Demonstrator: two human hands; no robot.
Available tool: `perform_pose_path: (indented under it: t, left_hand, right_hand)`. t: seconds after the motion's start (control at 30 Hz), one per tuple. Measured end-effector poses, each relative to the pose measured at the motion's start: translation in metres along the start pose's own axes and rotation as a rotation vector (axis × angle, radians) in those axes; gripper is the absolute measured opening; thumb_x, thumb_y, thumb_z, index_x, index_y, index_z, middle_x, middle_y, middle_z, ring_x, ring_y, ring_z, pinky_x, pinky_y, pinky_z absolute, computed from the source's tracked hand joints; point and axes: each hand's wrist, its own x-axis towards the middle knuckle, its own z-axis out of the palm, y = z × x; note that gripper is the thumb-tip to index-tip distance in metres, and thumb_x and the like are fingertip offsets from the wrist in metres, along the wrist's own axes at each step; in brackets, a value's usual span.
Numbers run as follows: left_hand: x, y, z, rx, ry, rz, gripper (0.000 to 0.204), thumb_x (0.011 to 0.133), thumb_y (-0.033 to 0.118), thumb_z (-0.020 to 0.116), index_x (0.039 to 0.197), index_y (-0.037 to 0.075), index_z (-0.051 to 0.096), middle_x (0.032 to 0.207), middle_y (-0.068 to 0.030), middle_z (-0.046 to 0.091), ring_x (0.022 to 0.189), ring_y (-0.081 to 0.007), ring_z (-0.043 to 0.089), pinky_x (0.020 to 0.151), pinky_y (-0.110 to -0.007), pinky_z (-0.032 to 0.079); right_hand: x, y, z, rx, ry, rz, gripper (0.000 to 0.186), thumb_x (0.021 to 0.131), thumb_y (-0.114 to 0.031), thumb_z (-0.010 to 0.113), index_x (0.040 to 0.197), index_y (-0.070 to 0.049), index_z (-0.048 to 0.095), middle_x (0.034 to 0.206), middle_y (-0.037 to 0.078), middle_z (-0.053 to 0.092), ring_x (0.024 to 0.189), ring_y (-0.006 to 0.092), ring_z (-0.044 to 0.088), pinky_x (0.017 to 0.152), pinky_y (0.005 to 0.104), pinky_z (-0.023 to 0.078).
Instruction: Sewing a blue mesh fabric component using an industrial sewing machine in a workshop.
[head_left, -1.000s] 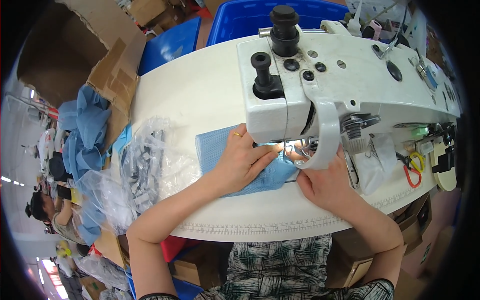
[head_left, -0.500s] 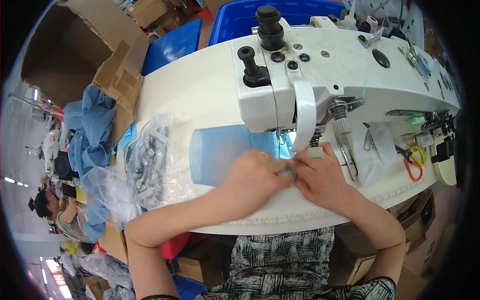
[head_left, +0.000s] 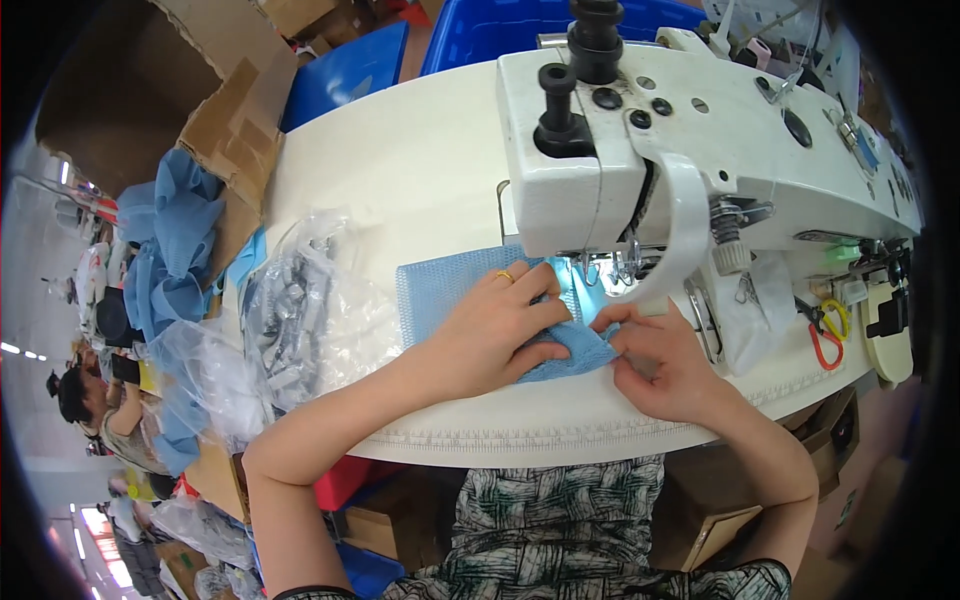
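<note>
Light blue mesh fabric (head_left: 425, 300) lies on the white table, its right part lit under the head of a white sewing machine (head_left: 560, 200). A folded edge of the blue fabric (head_left: 575, 355) is turned up between my hands. My left hand (head_left: 495, 325), with a ring on one finger, presses and pinches this fold from the left, thumb on top. At the fold's right end, my right hand (head_left: 660, 355) pinches the corner between thumb and fingers. Both hands are just in front of the presser foot (head_left: 590, 268).
A plastic bag of grey parts (head_left: 295, 330) lies left of the fabric. Red-and-yellow scissors (head_left: 828, 335) and metal tweezers (head_left: 705, 318) are at the right. A cardboard box (head_left: 235, 140) and blue cloth (head_left: 175, 240) stand at the left. A co-worker (head_left: 115, 410) is beyond.
My hands have drawn apart slightly, and the folded fabric edge now shows between them. The left hand is no longer blurred. The view has shifted, so the machine appears farther right.
</note>
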Motion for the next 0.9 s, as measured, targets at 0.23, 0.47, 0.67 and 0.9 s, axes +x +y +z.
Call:
perform_pose_path:
  t: [0.23,0.47,0.67,0.9]
  left_hand:
    - [0.001,0.001,0.004,-0.069,-0.001,0.004,0.017,0.094,0.020,0.072,0.105,0.007,0.074,0.107,-0.0103,0.058,0.099,-0.0285,0.057,0.085,-0.041,0.045]
    - [-0.008,0.012,0.024,-0.409,0.095,-0.096,0.015,0.094,0.012,0.071,0.108,0.007,0.069,0.109,-0.0073,0.063,0.095,-0.0277,0.061,0.079,-0.040,0.052]
    - [-0.011,-0.001,0.027,-0.198,0.251,-0.075,0.022,0.089,0.017,0.078,0.106,0.008,0.067,0.109,-0.0071,0.065,0.095,-0.0279,0.058,0.083,-0.040,0.046]
    - [-0.017,-0.007,0.032,-0.156,0.245,-0.069,0.020,0.091,0.026,0.076,0.099,0.010,0.066,0.110,-0.0048,0.060,0.097,-0.0257,0.056,0.083,-0.039,0.041]
  right_hand:
    - [0.019,-0.005,0.007,0.406,0.234,0.587,0.012,0.088,-0.010,0.074,0.097,-0.003,0.077,0.083,0.015,0.073,0.070,0.0289,0.070,0.067,0.0359,0.057]
    - [0.055,-0.019,-0.016,-0.034,-0.121,0.610,0.020,0.083,-0.026,0.080,0.094,-0.008,0.078,0.085,0.009,0.076,0.081,0.0265,0.075,0.073,0.0367,0.057]
    - [0.059,-0.004,-0.016,-0.038,-0.190,0.723,0.023,0.087,-0.018,0.081,0.082,-0.007,0.062,0.074,0.000,0.064,0.070,0.0088,0.061,0.063,0.0244,0.049]
    - [0.047,0.010,-0.017,0.146,-0.127,0.929,0.021,0.086,-0.017,0.082,0.080,-0.005,0.065,0.076,-0.001,0.066,0.074,0.0056,0.060,0.067,0.0242,0.050]
